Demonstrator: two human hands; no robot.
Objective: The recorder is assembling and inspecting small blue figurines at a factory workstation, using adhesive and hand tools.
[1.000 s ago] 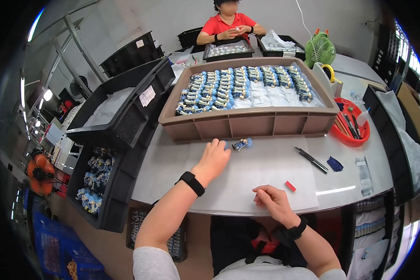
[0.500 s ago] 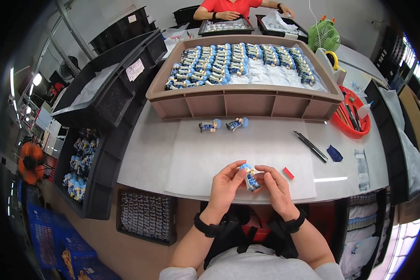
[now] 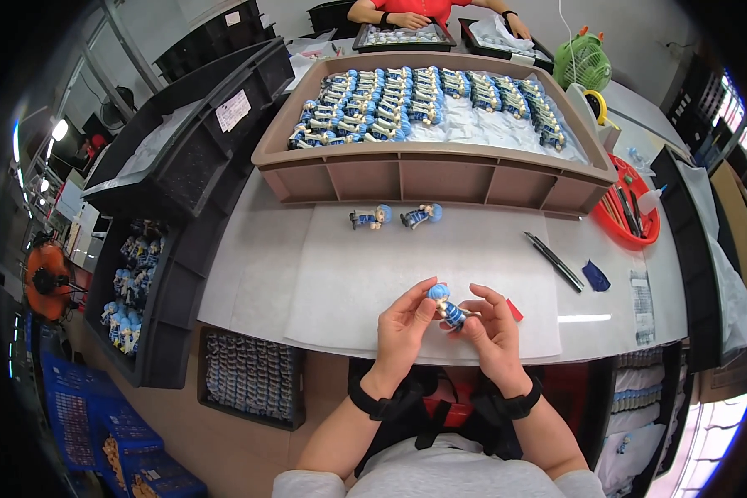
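Between my hands, over the near edge of the white sheet (image 3: pixel 348 307), is a small blue-haired figurine (image 3: pixel 450 311) in a blue and white outfit. My left hand (image 3: pixel 405 324) pinches it at the head end with thumb and fingers. At its lower end, my right hand (image 3: pixel 496 334) grips it between thumb and fingers. A red block (image 3: pixel 514 310) lies just past the right fingers, partly hidden. Two more figurines lie farther off: one on the left (image 3: pixel 371 217) and one beside it (image 3: pixel 421 216), both in front of the brown tray (image 3: pixel 440 178).
Rows of figurines fill much of the brown tray. Black pens (image 3: pixel 553 261), a dark blue scrap (image 3: pixel 595 275) and a red basket of tools (image 3: pixel 636 236) lie right. Black crates (image 3: pixel 186 158) stand left. Across the table a co-worker's hand (image 3: pixel 408 21) rests by a tray.
The figurine has turned in my hands and tilts more, its lower end now toward my right hand. My right thumb and fingers have closed in on it. The view has shifted slightly.
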